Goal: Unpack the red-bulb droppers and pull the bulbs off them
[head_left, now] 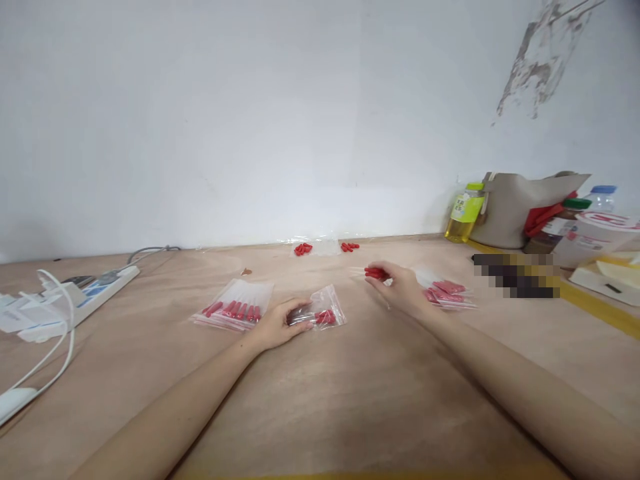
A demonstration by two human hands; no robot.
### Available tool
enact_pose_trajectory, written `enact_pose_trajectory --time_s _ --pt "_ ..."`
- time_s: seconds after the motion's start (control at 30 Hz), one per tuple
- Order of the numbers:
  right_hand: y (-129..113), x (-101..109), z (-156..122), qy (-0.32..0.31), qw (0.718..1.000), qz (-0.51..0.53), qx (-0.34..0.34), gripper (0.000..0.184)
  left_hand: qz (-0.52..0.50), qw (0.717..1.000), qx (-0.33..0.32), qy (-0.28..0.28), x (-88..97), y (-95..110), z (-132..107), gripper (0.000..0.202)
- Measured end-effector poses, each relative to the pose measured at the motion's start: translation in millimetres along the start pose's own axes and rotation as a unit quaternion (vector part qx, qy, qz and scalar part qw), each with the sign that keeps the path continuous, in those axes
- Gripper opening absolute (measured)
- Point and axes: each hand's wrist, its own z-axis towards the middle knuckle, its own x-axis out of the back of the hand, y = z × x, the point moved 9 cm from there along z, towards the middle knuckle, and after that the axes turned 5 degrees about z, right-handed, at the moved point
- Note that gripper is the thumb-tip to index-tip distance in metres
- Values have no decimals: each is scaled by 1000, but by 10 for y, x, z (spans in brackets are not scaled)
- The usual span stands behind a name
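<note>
My left hand (280, 323) is closed around one end of a small clear zip bag (336, 303) on the table. Inside the bag's right half are short red pieces (325, 317); what lies under my fingers is partly hidden. Further right, my right hand (397, 283) pinches several small red-ended pieces (376, 273) just above the table, with something thin and pale extending to their left. A pile of zip bags with red-handled pieces (235, 305) lies left of my left hand. Beyond my right wrist is another pile of bags with red pieces (447, 293).
Loose red pieces (303, 249) and a second small heap (350, 247) lie on clear plastic by the wall. A power strip (95, 300) with white cables sits left. At right stand a yellow-capped bottle (465, 212), a grey bag (505, 210) and a white tub (595, 240).
</note>
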Motion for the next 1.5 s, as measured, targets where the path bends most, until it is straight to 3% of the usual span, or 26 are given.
enact_pose_trajectory --time_s 0.17,0.33,0.7,0.97,1.13,1.27,1.37,1.5 --pt "-100 -379 -243 -119 980 -108 121 24 -1 1000 -2 1 -9 1 -2 41" --pt "-52 -550 -334 -170 966 -139 133 28 10 1000 -12 2 1 29 7 42" --pt "96 -518 -262 -126 974 -145 119 28 19 1000 -20 5 3 48 6 40" --pt "198 -420 -222 -111 974 -190 55 24 17 999 -28 14 12 58 13 37" --pt "296 -360 -238 -83 973 -214 24 48 16 999 -26 11 11 72 5 38" --pt "309 -336 -240 -67 978 -194 31 54 19 1000 -17 1 -3 77 -3 40" --pt "178 -330 -246 -66 980 -176 60 45 27 1000 -3 -6 -13 64 -4 41" --pt "-125 -436 -247 -95 981 -130 109 15 33 999 11 -12 -26 39 -1 42"
